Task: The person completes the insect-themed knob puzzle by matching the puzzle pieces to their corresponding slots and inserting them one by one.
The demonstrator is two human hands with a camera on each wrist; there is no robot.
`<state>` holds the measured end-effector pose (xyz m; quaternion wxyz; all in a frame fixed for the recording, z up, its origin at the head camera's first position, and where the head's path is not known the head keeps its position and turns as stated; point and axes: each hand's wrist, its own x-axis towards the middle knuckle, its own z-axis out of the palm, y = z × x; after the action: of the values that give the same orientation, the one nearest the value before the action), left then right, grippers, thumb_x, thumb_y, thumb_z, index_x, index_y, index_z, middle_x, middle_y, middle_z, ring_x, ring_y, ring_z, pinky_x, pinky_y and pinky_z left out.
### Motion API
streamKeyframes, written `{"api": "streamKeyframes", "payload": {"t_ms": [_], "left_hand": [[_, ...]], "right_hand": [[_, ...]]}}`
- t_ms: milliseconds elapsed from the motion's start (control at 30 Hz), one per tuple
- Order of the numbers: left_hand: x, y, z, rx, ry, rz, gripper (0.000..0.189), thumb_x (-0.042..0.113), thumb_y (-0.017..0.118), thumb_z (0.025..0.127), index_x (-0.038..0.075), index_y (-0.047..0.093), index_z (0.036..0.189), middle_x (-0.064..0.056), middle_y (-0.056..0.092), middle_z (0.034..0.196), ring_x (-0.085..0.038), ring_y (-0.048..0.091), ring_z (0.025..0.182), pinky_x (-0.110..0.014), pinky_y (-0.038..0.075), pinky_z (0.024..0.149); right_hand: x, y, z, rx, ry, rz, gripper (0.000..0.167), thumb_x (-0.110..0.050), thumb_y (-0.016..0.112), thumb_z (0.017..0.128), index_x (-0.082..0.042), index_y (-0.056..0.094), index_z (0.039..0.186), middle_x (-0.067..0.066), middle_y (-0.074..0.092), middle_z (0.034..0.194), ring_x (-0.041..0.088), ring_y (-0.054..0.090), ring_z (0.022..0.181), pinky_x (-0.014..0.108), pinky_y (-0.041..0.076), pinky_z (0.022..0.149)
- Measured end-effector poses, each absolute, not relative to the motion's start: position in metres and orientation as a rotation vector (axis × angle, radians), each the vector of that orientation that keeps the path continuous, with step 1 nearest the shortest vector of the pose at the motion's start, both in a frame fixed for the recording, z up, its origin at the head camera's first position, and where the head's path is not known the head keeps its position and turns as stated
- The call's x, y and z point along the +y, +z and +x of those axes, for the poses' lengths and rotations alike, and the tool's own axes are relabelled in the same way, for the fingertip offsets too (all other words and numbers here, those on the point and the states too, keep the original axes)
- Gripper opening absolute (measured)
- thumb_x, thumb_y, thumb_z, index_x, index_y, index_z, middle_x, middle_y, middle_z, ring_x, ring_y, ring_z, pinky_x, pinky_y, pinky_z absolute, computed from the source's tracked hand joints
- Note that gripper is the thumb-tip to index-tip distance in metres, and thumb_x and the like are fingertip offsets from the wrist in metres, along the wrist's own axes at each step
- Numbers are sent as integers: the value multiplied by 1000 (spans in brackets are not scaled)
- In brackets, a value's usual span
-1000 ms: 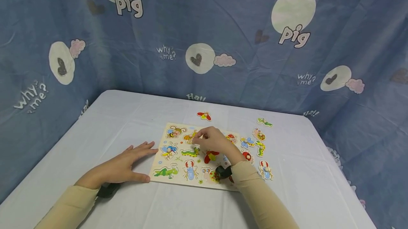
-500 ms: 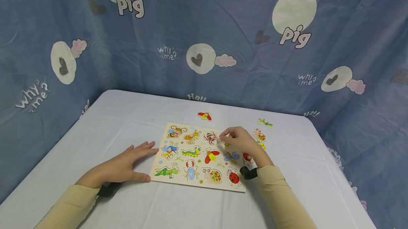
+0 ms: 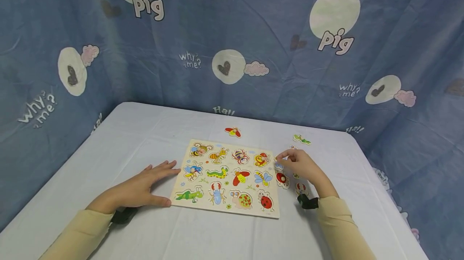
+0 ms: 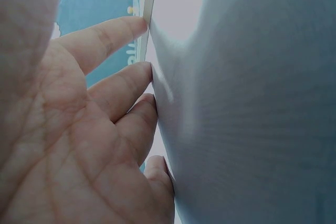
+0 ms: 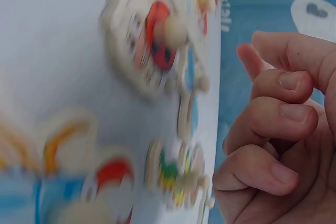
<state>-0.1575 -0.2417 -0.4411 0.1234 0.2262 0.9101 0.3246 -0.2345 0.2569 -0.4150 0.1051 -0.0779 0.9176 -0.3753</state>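
A wooden insect puzzle board (image 3: 250, 207) lies flat on the table. At its left edge rest the fingertips and thumb of my left hand (image 3: 139, 187), fingers straight and spread; the left wrist view shows the palm (image 4: 79, 145) and fingertips at the board's edge. My right hand (image 3: 308, 169) is just past the board's right side, over a blue dragonfly piece (image 3: 279, 166). Its fingers bend loosely with nothing between them in the right wrist view. A ladybug piece (image 3: 282, 180) with a knob lies nearest below it, and a stag beetle piece (image 3: 301, 188) is partly behind the wrist.
Beyond the board lies a red-winged insect piece (image 3: 233, 132). A grasshopper piece (image 3: 302, 139) sits at the back right. A green-and-yellow piece (image 5: 170, 171) shows in the right wrist view. White cloth (image 3: 174, 236) covers the table, and a blue patterned curtain (image 3: 232, 95) hangs behind.
My right hand has moved right, from over a striped bee spot in the board's top row, across the board, to the loose pieces beside it. My left hand has stayed put.
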Motion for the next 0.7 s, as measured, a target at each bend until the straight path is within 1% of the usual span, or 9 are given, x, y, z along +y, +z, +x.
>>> {"api": "streamKeyframes", "payload": {"t_ms": [233, 400, 533, 700], "left_hand": [[-242, -442, -158, 2653, 943, 658, 98, 56, 92, 77, 18, 54, 158, -19, 34, 175, -51, 21, 164, -81, 7, 127], [-242, -441, -158, 2653, 943, 665, 98, 57, 91, 77, 17, 53, 158, -19, 33, 175, -51, 21, 163, -81, 7, 126], [-242, -441, -157, 2657, 940, 669, 98, 57, 91, 77, 17, 53, 158, -19, 34, 175, -51, 21, 163, -81, 7, 126], [-241, -441, -157, 2656, 936, 663, 98, 57, 91, 77, 17, 53, 158, -19, 33, 175, -51, 21, 163, -81, 7, 127]], "right_hand": [[281, -421, -232, 2714, -1080, -195, 26, -22, 71, 103, -4, 77, 122, -3, 46, 66, 14, 42, 63, 28, 38, 60], [296, -426, -229, 2727, -1047, -164, 25, -21, 70, 102, -5, 77, 121, -4, 48, 69, 14, 43, 68, 28, 36, 62], [304, -428, -227, 2729, -1054, -149, 26, -19, 72, 100, -3, 77, 120, -4, 46, 70, 14, 41, 68, 27, 34, 61], [310, -430, -226, 2711, -1066, -148, 25, -13, 72, 97, -1, 76, 119, -5, 45, 68, 12, 40, 66, 25, 34, 59]]}}
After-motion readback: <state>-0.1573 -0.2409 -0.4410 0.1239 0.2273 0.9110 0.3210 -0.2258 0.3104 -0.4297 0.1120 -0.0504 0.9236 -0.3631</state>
